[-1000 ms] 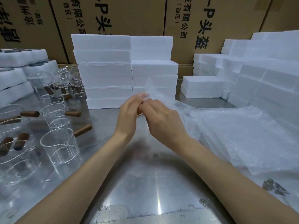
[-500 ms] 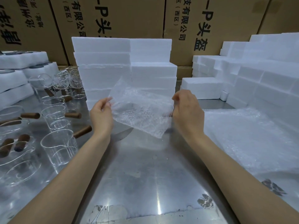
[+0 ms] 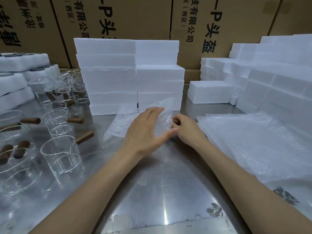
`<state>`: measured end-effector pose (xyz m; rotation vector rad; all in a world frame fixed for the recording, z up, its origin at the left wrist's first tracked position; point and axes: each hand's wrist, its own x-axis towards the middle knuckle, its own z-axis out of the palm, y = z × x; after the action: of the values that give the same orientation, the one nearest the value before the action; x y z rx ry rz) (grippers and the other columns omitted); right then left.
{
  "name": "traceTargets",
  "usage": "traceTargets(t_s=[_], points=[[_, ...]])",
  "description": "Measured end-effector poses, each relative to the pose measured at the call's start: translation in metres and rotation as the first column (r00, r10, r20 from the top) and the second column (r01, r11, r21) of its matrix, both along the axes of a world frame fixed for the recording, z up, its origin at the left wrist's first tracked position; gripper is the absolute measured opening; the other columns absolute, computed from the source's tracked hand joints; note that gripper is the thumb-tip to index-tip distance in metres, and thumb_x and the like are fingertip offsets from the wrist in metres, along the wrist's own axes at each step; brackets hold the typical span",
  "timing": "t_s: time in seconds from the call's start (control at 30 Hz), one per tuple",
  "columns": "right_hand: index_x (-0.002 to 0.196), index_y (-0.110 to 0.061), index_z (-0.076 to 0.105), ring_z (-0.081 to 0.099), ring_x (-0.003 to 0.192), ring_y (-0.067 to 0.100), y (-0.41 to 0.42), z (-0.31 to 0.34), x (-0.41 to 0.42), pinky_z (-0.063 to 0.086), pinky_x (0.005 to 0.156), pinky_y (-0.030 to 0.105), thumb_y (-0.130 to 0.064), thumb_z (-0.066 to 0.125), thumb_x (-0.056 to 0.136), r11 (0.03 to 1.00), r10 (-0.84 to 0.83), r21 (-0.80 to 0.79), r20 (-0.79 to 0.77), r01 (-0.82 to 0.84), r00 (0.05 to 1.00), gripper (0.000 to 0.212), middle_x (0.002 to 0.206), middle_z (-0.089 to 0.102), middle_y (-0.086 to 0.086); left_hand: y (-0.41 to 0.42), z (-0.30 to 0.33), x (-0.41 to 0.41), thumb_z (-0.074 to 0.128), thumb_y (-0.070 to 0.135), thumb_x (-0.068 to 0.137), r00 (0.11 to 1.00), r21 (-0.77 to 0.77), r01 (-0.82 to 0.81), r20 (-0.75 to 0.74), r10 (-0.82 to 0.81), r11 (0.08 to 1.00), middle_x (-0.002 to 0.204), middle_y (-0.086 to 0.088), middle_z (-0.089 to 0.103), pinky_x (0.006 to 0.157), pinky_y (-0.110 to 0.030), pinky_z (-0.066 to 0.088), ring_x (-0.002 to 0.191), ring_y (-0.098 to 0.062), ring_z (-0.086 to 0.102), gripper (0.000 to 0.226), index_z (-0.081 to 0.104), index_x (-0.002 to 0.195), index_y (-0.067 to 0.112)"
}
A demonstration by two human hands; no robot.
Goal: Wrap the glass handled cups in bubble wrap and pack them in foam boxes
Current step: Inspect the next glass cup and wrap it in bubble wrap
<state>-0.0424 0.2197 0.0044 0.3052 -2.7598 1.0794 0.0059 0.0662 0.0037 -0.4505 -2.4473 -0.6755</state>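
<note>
A sheet of bubble wrap [image 3: 125, 123] is laid on the metal tabletop [image 3: 162, 191], just in front of the middle stack of foam boxes [image 3: 128, 78]. Its right part is folded upward and is held between the 2 hands. The left hand [image 3: 145, 132] is spread, with fingers straight and thumb stretched out to the right, and is pressed flat against the near side of the raised fold. The right hand [image 3: 184, 128] is placed just beside it on the right, with fingers curled; something small and brown is seen at its fingertips, against the edge of the wrap, but what it is cannot be told. Whether a cup is already inside the fold cannot be told either.

On the left of the tabletop, the glass cups [image 3: 61, 152] with brown wooden handles are stood upright in rows, unwrapped and well apart from the hands. A pile of further bubble wrap sheets [image 3: 253, 144] is spread flat on the right. More foam boxes are stacked at the right [image 3: 270, 78] and at the far left [image 3: 18, 76]. Brown cardboard cartons [image 3: 143, 19] with black printed characters are lined up behind everything.
</note>
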Motion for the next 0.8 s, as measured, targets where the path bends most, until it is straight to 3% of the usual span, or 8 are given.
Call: traceTargets(t_s=[0.1, 0.27, 0.33, 0.4, 0.47, 0.53, 0.67, 0.8], points=[[0.081, -0.027, 0.054, 0.051, 0.076, 0.008, -0.002, 0.000, -0.001, 0.035, 0.064, 0.025, -0.034, 0.052, 0.091, 0.996, 0.084, -0.036, 0.009, -0.083, 0.996, 0.013, 0.078, 0.054, -0.017, -0.005, -0.002, -0.004, 0.060, 0.059, 0.083, 0.997, 0.032, -0.073, -0.006, 0.074, 0.997, 0.135, 0.008, 0.053, 0.101, -0.024, 0.033, 0.124, -0.011, 0.046, 0.066, 0.049, 0.136, 0.023], [0.082, -0.018, 0.063, 0.057, 0.065, 0.005, -0.004, 0.002, -0.001, 0.048, 0.067, 0.023, -0.039, 0.061, 0.089, 0.951, 0.144, -0.279, 0.008, -0.136, 0.990, 0.022, 0.071, 0.064, -0.010, -0.009, 0.003, -0.004, 0.055, 0.033, 0.095, 0.982, 0.222, -0.123, -0.112, 0.151, 0.967, 0.102, 0.008, 0.067, 0.081, -0.029, 0.045, 0.098, -0.015, 0.060, 0.021, 0.070, 0.100, 0.019], [0.080, -0.016, 0.063, 0.054, 0.055, -0.003, -0.003, 0.006, -0.001, 0.043, 0.055, 0.011, -0.035, 0.061, 0.089, 0.914, 0.102, -0.392, -0.025, -0.104, 0.994, 0.022, 0.071, 0.065, -0.008, -0.012, 0.006, -0.006, 0.054, 0.028, 0.096, 0.975, 0.307, -0.120, -0.143, 0.171, 0.944, 0.095, 0.006, 0.065, 0.078, -0.029, 0.044, 0.094, -0.017, 0.059, 0.021, 0.071, 0.097, 0.015], [0.075, -0.014, 0.058, 0.050, 0.046, -0.005, 0.000, 0.010, -0.001, 0.037, 0.047, 0.008, -0.029, 0.061, 0.090, 0.845, 0.023, -0.533, -0.038, -0.040, 0.999, 0.022, 0.069, 0.065, -0.007, -0.017, 0.007, -0.008, 0.055, 0.028, 0.096, 0.969, 0.382, -0.131, -0.147, 0.200, 0.915, 0.090, 0.007, 0.058, 0.072, -0.018, 0.038, 0.092, -0.016, 0.056, 0.022, 0.073, 0.099, 0.017], [0.071, -0.015, 0.052, 0.047, 0.044, -0.003, 0.004, 0.015, -0.002, 0.036, 0.051, 0.014, -0.025, 0.060, 0.089, 0.748, -0.084, -0.662, -0.013, 0.054, 0.996, 0.022, 0.062, 0.060, -0.009, -0.021, 0.008, -0.010, 0.052, 0.033, 0.093, 0.974, 0.462, -0.141, -0.094, 0.206, 0.876, 0.083, 0.011, 0.050, 0.067, -0.009, 0.032, 0.088, -0.014, 0.051, 0.025, 0.074, 0.099, 0.023], [0.067, -0.016, 0.049, 0.043, 0.044, 0.002, 0.009, 0.019, -0.001, 0.031, 0.052, 0.020, -0.024, 0.058, 0.088, 0.658, -0.178, -0.741, 0.020, 0.134, 0.984, 0.024, 0.053, 0.053, -0.011, -0.022, 0.006, -0.012, 0.047, 0.038, 0.089, 0.984, 0.480, -0.155, 0.001, 0.176, 0.864, 0.079, 0.012, 0.049, 0.064, -0.012, 0.031, 0.079, -0.010, 0.047, 0.029, 0.074, 0.095, 0.028], [0.067, -0.014, 0.045, 0.035, 0.044, 0.009, 0.016, 0.025, 0.000, 0.029, 0.053, 0.024, -0.021, 0.054, 0.087, 0.476, -0.248, -0.861, 0.065, 0.180, 0.967, 0.024, 0.052, 0.044, -0.005, -0.017, 0.000, -0.011, 0.056, 0.022, 0.086, 0.955, 0.342, -0.222, 0.267, 0.133, 0.913, 0.074, 0.019, 0.061, 0.068, -0.023, 0.038, 0.067, -0.002, 0.051, 0.020, 0.070, 0.080, 0.035], [0.064, -0.015, 0.043, 0.035, 0.047, 0.011, 0.016, 0.026, 0.001, 0.030, 0.054, 0.025, -0.019, 0.053, 0.087, 0.431, -0.268, -0.883, 0.073, 0.187, 0.961, 0.026, 0.053, 0.043, -0.004, -0.010, -0.001, -0.005, 0.053, 0.033, 0.077, 0.911, 0.206, -0.221, 0.392, 0.127, 0.953, 0.061, 0.007, 0.067, 0.071, -0.030, 0.052, 0.073, -0.018, 0.065, 0.020, 0.071, 0.074, 0.024]])
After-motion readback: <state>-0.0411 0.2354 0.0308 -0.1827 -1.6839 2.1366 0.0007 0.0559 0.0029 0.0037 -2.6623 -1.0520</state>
